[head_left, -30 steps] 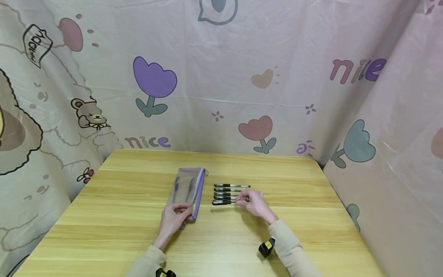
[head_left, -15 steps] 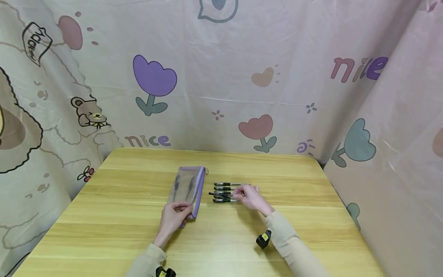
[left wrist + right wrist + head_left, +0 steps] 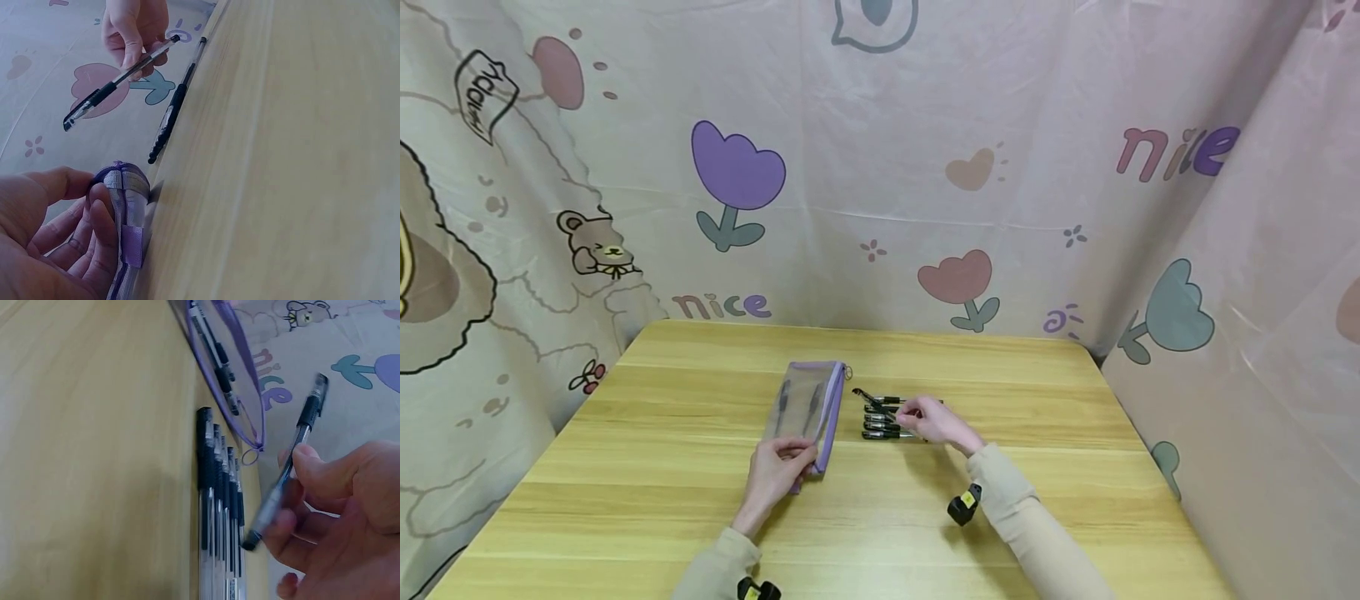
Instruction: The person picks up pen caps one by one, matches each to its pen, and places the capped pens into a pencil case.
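A clear pencil case [image 3: 805, 407] with purple trim lies on the wooden table [image 3: 700, 517], and two pens show through it [image 3: 215, 353]. My left hand [image 3: 790, 456] grips its near end, fingers curled round the purple edge [image 3: 125, 203]. My right hand [image 3: 912, 411] pinches one black-capped pen [image 3: 872, 400] and holds it tilted above the table, cap end pointing at the case [image 3: 292, 465]. Beneath that hand, several like pens [image 3: 883, 423] lie side by side in a row [image 3: 219, 506].
A cartoon-print cloth [image 3: 880, 167] hangs behind the table and along both sides. The table's right edge [image 3: 1138, 433] runs close to the cloth. Bare wood stretches in front of my hands.
My right hand has taken one pen out of the row, lifted it and swung it left towards the case. The left hand has stayed on the case.
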Action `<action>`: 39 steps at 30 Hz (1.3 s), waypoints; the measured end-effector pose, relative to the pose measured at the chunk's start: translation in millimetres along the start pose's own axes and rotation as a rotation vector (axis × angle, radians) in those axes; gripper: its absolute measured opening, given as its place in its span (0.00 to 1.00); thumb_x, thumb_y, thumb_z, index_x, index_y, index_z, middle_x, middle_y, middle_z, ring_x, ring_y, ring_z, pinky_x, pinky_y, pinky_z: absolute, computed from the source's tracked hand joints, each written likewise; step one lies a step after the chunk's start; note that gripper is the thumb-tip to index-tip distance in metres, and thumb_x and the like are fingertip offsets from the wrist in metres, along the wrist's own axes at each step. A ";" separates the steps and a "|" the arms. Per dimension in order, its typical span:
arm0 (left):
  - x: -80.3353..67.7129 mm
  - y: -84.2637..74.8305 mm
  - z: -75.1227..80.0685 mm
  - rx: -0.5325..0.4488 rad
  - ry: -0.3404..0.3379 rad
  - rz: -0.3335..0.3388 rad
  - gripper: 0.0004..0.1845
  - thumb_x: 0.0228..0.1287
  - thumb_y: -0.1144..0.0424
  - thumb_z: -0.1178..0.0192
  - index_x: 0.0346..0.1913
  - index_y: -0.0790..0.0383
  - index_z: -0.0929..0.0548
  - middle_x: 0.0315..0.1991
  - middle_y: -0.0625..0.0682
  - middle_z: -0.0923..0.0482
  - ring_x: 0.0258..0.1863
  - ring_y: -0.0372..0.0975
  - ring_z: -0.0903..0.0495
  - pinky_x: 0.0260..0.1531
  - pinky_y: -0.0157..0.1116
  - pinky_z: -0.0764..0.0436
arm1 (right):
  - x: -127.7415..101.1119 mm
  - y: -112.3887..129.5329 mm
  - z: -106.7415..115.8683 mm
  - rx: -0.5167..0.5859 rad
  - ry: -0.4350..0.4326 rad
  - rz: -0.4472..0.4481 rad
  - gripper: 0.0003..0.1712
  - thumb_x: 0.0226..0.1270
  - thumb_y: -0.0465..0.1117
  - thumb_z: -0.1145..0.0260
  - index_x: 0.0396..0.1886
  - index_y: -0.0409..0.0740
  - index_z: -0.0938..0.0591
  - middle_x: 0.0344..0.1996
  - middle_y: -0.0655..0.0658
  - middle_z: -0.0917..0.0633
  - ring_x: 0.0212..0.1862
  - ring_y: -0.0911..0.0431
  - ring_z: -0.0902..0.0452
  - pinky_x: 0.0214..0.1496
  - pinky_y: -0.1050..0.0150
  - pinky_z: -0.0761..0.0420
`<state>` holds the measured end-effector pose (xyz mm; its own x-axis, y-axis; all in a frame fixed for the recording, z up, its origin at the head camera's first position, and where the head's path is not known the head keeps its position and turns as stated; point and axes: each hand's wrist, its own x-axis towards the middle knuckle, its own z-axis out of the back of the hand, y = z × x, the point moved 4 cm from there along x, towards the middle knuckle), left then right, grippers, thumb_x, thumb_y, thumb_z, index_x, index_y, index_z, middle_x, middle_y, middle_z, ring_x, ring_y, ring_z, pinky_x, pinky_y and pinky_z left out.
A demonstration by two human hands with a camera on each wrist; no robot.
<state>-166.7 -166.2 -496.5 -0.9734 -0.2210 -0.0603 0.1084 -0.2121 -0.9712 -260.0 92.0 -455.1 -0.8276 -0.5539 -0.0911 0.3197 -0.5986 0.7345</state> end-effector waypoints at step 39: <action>-0.2 0.7 1.4 -0.003 -0.005 -0.004 0.09 0.62 0.70 0.32 0.42 0.71 0.12 0.24 0.54 0.13 0.15 0.36 0.22 0.13 0.30 0.22 | 27.3 -11.1 -15.5 0.735 0.250 -0.165 0.23 0.77 0.32 0.46 0.65 0.22 0.36 0.41 0.42 0.18 0.37 0.55 0.19 0.42 0.61 0.12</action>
<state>-166.2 -167.6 -496.8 -0.9728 -0.2249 -0.0557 0.1043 -0.2103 -0.9720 -279.0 74.6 -476.2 -0.6817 -0.6571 -0.3216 -0.2566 -0.1969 0.9462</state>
